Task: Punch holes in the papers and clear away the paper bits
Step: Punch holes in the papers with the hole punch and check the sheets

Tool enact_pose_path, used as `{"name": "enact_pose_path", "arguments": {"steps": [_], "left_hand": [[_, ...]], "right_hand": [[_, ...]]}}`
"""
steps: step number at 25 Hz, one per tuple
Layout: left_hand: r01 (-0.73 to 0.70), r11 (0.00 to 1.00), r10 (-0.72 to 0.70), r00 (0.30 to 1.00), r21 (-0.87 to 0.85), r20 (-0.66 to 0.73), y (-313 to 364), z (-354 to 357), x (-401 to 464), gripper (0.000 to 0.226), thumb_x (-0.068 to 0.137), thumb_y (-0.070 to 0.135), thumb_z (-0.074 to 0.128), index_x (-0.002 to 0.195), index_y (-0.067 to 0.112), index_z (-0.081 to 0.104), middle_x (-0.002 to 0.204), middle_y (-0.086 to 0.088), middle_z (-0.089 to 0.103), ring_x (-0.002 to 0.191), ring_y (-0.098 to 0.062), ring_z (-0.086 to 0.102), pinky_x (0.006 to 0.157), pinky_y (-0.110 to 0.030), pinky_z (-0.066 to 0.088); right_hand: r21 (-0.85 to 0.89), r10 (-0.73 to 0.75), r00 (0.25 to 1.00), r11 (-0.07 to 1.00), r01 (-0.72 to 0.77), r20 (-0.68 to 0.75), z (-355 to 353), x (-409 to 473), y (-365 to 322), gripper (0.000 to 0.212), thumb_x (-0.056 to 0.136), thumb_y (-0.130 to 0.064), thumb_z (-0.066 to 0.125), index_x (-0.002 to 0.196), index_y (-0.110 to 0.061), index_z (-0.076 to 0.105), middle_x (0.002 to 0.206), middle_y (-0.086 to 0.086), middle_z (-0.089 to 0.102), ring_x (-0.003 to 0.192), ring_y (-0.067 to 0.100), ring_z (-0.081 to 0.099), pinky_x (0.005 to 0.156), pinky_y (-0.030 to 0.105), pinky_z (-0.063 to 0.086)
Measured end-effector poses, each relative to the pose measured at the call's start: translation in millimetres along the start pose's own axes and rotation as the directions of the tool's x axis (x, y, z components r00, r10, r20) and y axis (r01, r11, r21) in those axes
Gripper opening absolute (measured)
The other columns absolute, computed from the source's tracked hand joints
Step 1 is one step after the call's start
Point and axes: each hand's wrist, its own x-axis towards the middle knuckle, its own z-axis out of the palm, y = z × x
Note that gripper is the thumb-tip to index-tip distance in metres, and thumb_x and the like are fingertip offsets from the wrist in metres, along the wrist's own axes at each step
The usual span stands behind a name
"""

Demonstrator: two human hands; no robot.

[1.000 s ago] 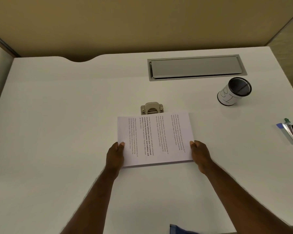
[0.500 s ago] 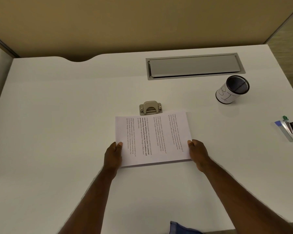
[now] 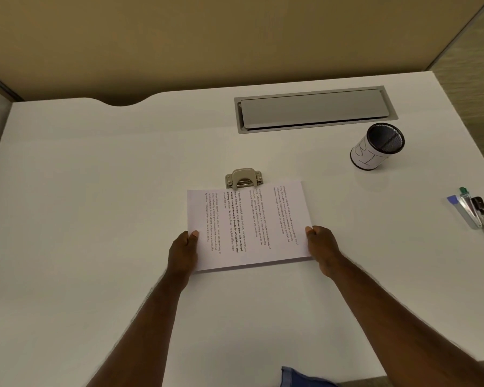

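My left hand (image 3: 185, 251) and right hand (image 3: 320, 247) each pinch a side edge of the papers (image 3: 249, 227) at frame centre, squaring the stack so its far edge feeds into the hole punch (image 3: 243, 177) on the desk (image 3: 95, 191).

Both arms reach fwd, bare, roughly parallel. Left hand (image 3: 182, 252) pinches the left edge of the paper stack (image 3: 249, 227), thumb on top; right hand (image 3: 323, 248) grips the right edge likewise, thumb over, fingers under.
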Motion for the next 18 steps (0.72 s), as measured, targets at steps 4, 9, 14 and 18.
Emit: {"name": "enact_pose_path", "arguments": {"steps": [4,9,14,18], "left_hand": [[0.013,1.000,-0.013,0.999,0.011,0.029,1.8,-0.9,4.1,0.036,0.100,0.030,0.042,0.091,-0.001,0.059,0.089,-0.008,0.064,0.072,-0.018,0.055,0.060,-0.028,0.043],[0.006,1.000,-0.007,0.999,0.020,0.048,6.7,-1.2,8.0,0.038,0.100,0.030,0.042,0.097,-0.003,0.060,0.098,-0.014,0.067,0.088,-0.032,0.060,0.078,-0.041,0.049],[0.005,0.999,-0.007,0.999,0.050,0.042,10.3,-1.4,11.9,0.039,0.099,0.031,0.043,0.097,-0.005,0.059,0.099,-0.017,0.066,0.085,-0.029,0.058,0.076,-0.041,0.047],[-0.013,0.992,0.008,0.999,0.125,0.038,15.1,-1.6,16.8,0.043,0.099,0.031,0.042,0.090,-0.009,0.054,0.093,-0.020,0.064,0.076,-0.027,0.052,0.066,-0.035,0.040]], "right_hand": [[-0.007,-0.006,1.000,1.000,0.005,-0.019,-1.7,3.2,-3.4,0.028,0.099,-0.022,0.036,0.085,-0.006,0.055,0.092,0.012,0.060,0.075,0.023,0.053,0.058,0.025,0.039],[-0.057,-0.037,0.999,0.998,0.035,-0.035,-4.6,7.9,-5.7,0.030,0.099,-0.022,0.036,0.082,-0.005,0.053,0.087,0.011,0.057,0.072,0.022,0.050,0.048,0.020,0.033],[-0.073,-0.055,0.997,0.996,0.051,-0.057,-3.8,12.1,-9.3,0.030,0.099,-0.022,0.037,0.080,-0.006,0.053,0.084,0.010,0.056,0.065,0.018,0.047,0.047,0.020,0.031],[-0.064,-0.047,0.997,0.997,0.043,-0.064,-5.6,16.7,-10.2,0.031,0.099,-0.023,0.037,0.084,-0.004,0.057,0.090,0.015,0.060,0.075,0.025,0.050,0.053,0.025,0.034]]}}
